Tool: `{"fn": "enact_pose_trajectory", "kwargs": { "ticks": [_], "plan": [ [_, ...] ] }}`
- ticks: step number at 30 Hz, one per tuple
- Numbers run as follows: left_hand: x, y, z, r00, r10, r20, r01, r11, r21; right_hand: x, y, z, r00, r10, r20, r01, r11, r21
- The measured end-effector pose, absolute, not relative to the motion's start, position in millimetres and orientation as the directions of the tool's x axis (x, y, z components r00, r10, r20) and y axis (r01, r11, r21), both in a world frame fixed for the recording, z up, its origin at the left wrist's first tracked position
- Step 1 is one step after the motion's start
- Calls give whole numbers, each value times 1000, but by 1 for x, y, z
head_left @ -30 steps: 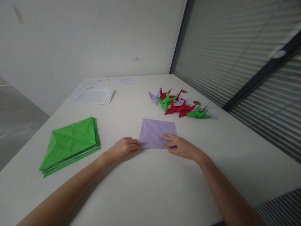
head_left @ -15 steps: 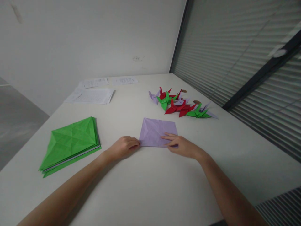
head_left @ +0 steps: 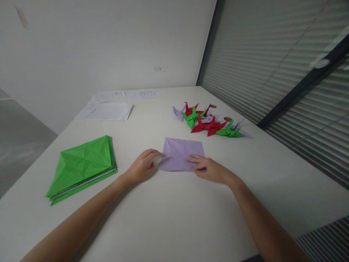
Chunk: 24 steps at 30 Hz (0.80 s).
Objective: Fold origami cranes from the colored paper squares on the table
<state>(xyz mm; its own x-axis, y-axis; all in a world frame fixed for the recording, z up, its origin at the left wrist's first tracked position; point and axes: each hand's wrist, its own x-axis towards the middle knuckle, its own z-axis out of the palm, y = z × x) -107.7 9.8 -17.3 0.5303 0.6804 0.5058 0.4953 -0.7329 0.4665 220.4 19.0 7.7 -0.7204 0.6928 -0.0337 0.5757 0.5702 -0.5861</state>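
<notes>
A creased sheet of light purple origami paper lies on the white table in front of me. My left hand is at its left edge, with the index fingertip touching the paper and the thumb held apart below. A small raised fold shows beside that fingertip; how far it lifts is hard to make out. My right hand rests on the lower right part of the sheet, fingers spread and flat. A stack of creased green paper sits left of my left hand.
Several folded paper cranes in red, green and purple lie at the back right. Printed sheets are at the back left. A wall stands behind the table, and window blinds run along the right.
My left hand has risen slightly from the sheet's lower left corner to higher on its left edge, its thumb coming apart from the fingers. My right hand stays in place.
</notes>
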Motion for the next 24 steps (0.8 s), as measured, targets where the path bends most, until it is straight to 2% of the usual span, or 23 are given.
{"fn": "enact_pose_trajectory", "kwargs": {
  "ticks": [5, 12, 15, 18, 22, 24],
  "plan": [
    [-107, 9, -18, 587, 698, 410, 530, -714, 458, 217, 16, 9, -725, 689, 5, 545, 578, -607],
    [-114, 16, -34, 648, 627, 433, 525, -779, 342, 213, 12, 6, -746, 664, 38, 510, 607, -609],
    [-113, 17, -36, 662, 617, 426, 519, -787, 335, 218, 14, 1, -725, 687, 48, 536, 607, -587],
    [-112, 16, -33, 626, 640, 445, 531, -768, 357, 225, 18, -1, -675, 734, 75, 578, 589, -565],
    [-112, 15, -26, 497, 707, 502, 521, -707, 478, 231, 23, 3, -557, 794, 245, 576, 581, -575],
    [-113, 15, -26, 457, 721, 520, 492, -692, 527, 232, 25, 3, -532, 797, 285, 578, 588, -566]
  ]
}}
